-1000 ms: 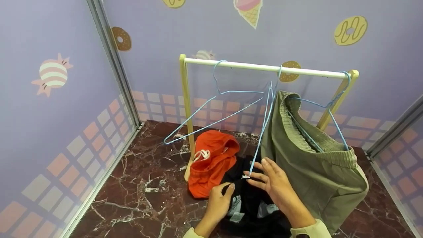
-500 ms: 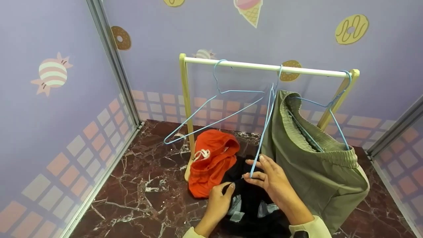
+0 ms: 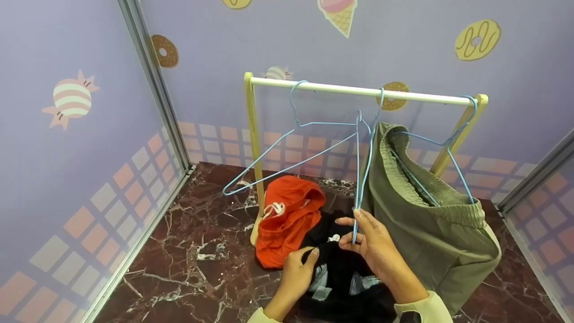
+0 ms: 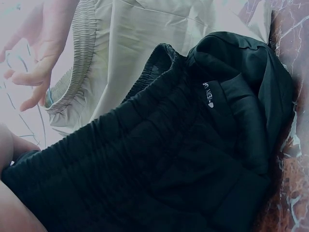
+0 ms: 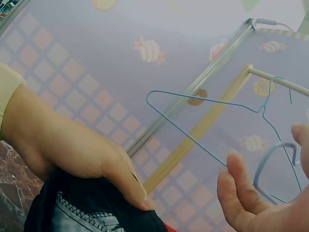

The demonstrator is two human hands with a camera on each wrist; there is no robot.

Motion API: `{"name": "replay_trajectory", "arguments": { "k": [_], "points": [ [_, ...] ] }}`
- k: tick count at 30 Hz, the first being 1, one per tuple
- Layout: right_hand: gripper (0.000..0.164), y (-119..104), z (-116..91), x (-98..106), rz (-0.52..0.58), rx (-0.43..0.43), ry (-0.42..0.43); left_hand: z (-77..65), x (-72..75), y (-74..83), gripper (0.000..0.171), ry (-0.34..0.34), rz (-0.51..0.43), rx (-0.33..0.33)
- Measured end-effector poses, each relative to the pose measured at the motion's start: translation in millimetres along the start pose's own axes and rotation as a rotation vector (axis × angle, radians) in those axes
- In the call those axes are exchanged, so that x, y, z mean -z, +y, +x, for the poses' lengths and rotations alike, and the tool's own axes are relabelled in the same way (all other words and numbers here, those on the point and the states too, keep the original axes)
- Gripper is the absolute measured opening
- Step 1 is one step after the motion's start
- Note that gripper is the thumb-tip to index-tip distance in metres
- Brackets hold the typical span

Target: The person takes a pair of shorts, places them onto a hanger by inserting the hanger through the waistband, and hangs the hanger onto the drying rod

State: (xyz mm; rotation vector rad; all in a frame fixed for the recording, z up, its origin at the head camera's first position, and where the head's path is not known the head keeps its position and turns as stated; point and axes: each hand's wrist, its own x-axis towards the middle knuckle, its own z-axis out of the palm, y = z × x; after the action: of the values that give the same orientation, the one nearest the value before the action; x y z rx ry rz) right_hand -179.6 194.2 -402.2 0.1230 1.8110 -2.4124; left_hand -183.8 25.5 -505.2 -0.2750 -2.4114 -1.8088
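Note:
My left hand (image 3: pixel 296 271) pinches the gathered waistband of the black shorts (image 4: pixel 125 150), thumb on top. Pale inner pockets show on the shorts in the head view, white lettering in the left wrist view. My right hand (image 3: pixel 376 246) is raised beside the waistband with its fingers spread apart. The lower end of the middle blue wire hanger (image 3: pixel 364 166), seen nearly edge-on, lies between its thumb and fingers. In the right wrist view, a gap shows between the thumb and this hanger's bent end (image 5: pixel 257 181). The middle hanger's hook is over the rail (image 3: pixel 332 88).
Another bare blue hanger (image 3: pixel 269 152) hangs on the left of the rail. Olive-green elastic-waist bottoms (image 3: pixel 421 237) hang on a hanger at the right. Orange shorts (image 3: pixel 287 224) with a white drawstring lie on the dark marbled surface (image 3: pixel 179 269). Patterned walls enclose the sides and back.
The lower end of the middle hanger has swung right, away from the waistband, and turned slightly. My right hand has shifted a little right with it. My left hand keeps its place on the black shorts.

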Motion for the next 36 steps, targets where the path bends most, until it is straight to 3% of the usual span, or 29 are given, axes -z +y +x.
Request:
{"name": "replay_trajectory", "arguments": {
  "k": [12,23,36],
  "points": [
    [0.033,-3.9,-0.4,3.4,0.029,0.004,0.043,0.8,0.8,-0.9,0.021,-0.022,0.015,0.025],
    [0.03,-5.3,3.5,4.3,0.03,-0.008,0.117,0.7,0.6,-3.6,0.021,0.004,0.031,0.005],
    [0.023,-7.7,4.2,7.4,0.036,0.02,0.142,0.7,-0.7,-4.9,0.018,0.003,0.025,0.025]
  ]
}}
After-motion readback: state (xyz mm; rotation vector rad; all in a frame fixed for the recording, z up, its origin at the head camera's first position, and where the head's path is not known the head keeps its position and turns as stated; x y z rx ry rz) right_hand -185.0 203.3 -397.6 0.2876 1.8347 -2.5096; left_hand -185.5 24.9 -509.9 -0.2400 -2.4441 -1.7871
